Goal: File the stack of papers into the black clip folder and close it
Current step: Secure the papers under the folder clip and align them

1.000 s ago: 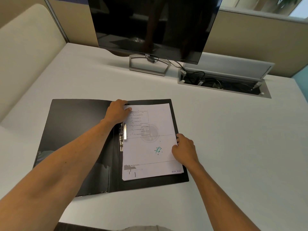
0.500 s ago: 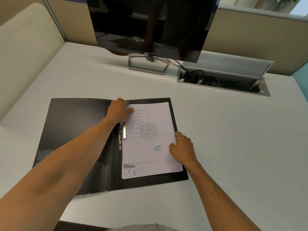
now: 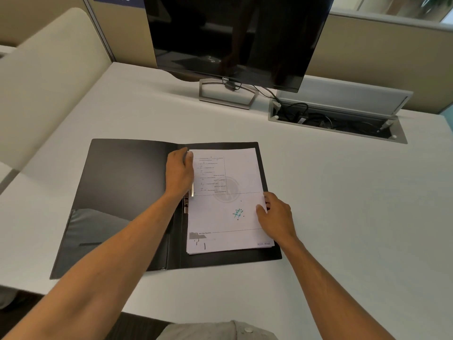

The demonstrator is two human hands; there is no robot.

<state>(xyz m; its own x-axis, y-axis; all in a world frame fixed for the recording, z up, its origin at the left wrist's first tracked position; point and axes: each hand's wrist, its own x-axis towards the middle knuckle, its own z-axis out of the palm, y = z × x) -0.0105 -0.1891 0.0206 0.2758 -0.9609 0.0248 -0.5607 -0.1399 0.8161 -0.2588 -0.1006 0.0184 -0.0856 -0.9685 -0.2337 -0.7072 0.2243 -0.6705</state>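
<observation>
The black clip folder (image 3: pixel 122 192) lies open and flat on the white desk. The stack of papers (image 3: pixel 225 217) rests on its right half, printed side up. My left hand (image 3: pixel 179 173) lies over the spine at the stack's upper left edge, covering most of the metal clip (image 3: pixel 186 204); its fingers touch the paper's edge. My right hand (image 3: pixel 277 217) holds the stack's right edge, thumb on top of the sheets. Whether the clip presses on the papers is hidden by my left hand.
A dark monitor (image 3: pixel 235 38) on a metal stand (image 3: pixel 225 94) stands at the back of the desk (image 3: pixel 355 204). An open cable tray (image 3: pixel 338 119) with wires sits to its right. A beige partition (image 3: pixel 44 69) borders the left side.
My left hand has slid slightly left off the top sheet, onto the spine and clip. My right hand stays at the stack's right edge. The papers sit about as before.
</observation>
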